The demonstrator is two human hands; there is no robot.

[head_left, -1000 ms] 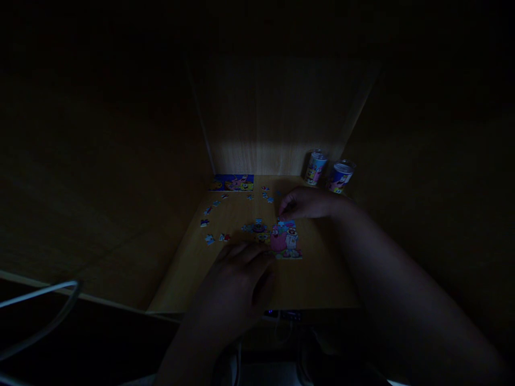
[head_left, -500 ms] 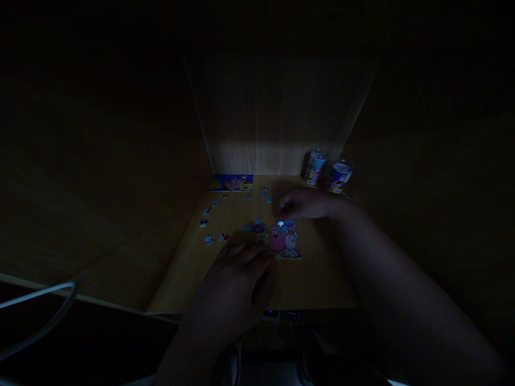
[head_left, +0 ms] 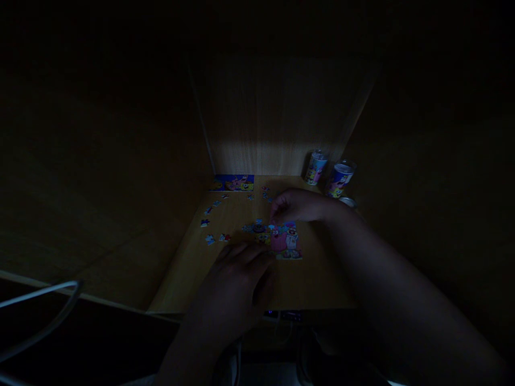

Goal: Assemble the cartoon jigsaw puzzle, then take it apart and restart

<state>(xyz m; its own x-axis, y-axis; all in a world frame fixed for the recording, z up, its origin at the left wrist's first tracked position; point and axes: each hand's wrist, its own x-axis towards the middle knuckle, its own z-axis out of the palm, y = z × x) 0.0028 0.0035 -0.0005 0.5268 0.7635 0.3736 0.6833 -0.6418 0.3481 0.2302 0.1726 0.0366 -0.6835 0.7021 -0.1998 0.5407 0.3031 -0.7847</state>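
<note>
A partly joined jigsaw puzzle [head_left: 285, 241] with cartoon figures in pink, yellow and white lies on the wooden table. My right hand [head_left: 298, 205] is closed in a pinch on a small light-blue puzzle piece [head_left: 271, 227], over the puzzle's upper edge. Whether that piece touches its neighbours is hard to tell in the dim light. My left hand [head_left: 241, 273] lies palm down with fingers stretched over the puzzle's lower left part, covering some of it. Several loose puzzle pieces [head_left: 210, 239] are spread in an arc to the left and behind.
At the back left lies a blue cartoon picture strip [head_left: 237, 184]. Two clear-topped cartoon canisters, a left one [head_left: 315, 169] and a right one [head_left: 339, 179], stand at the back right, near a round lid [head_left: 348, 201]. Wooden panels close in the table; a white cable [head_left: 40, 293] hangs lower left.
My right hand has moved slightly left along the puzzle's upper edge, taking the pale piece with it. My left hand stays where it was. The round lid shows more now.
</note>
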